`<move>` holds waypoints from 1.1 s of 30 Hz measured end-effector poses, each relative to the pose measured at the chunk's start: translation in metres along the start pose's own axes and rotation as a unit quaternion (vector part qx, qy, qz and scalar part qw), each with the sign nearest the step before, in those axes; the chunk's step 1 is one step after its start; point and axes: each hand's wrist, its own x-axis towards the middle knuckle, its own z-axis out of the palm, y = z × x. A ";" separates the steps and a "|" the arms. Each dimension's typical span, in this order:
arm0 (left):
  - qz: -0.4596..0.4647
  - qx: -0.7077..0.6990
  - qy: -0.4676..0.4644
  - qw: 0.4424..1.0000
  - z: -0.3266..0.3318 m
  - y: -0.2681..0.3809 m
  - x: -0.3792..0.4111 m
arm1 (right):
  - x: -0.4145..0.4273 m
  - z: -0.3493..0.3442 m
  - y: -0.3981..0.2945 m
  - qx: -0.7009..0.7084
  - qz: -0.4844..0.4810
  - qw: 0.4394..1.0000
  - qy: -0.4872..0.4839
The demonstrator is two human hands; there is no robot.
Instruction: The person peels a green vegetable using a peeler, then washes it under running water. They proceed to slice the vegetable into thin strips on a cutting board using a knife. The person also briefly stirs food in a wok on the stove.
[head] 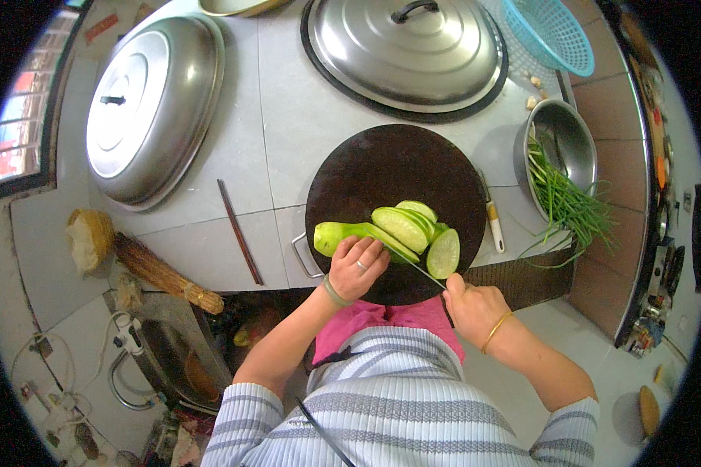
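A peeled pale-green gourd (332,234) lies on a round dark cutting board (385,163). My left hand (357,265) presses on it from the near side, fingers bent over its cut end. In my right hand (476,306) is the handle of a knife (423,271), mostly hidden by the fist. The blade slants up and left to the gourd, behind a slice at its cut end. Several oval slices (403,227) lean in an overlapping stack to the right of the gourd. One more slice (444,254) rests apart, nearer the right hand.
A peeler (494,227) lies right of the board, beside a steel bowl (587,140) with green scallions (578,204) hanging over its rim. Chopsticks (239,233) lie to the left. Two big domed lids (409,64) (152,117), a blue basket (581,52) and a brush (169,274) surround the space.
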 end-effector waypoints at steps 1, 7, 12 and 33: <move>0.003 -0.003 0.004 1.000 0.001 0.000 -0.001 | -0.002 0.002 -0.001 -0.014 0.004 1.000 -0.008; 0.006 -0.005 0.012 1.000 0.003 0.001 0.000 | 0.003 0.009 -0.005 -0.045 0.029 0.998 -0.037; 0.002 -0.003 0.006 1.000 0.003 -0.001 -0.002 | 0.010 0.013 -0.006 -0.047 0.035 0.997 -0.042; 0.001 0.018 -0.010 1.000 -0.013 -0.005 0.000 | 0.045 0.058 0.024 0.018 -0.009 0.998 0.059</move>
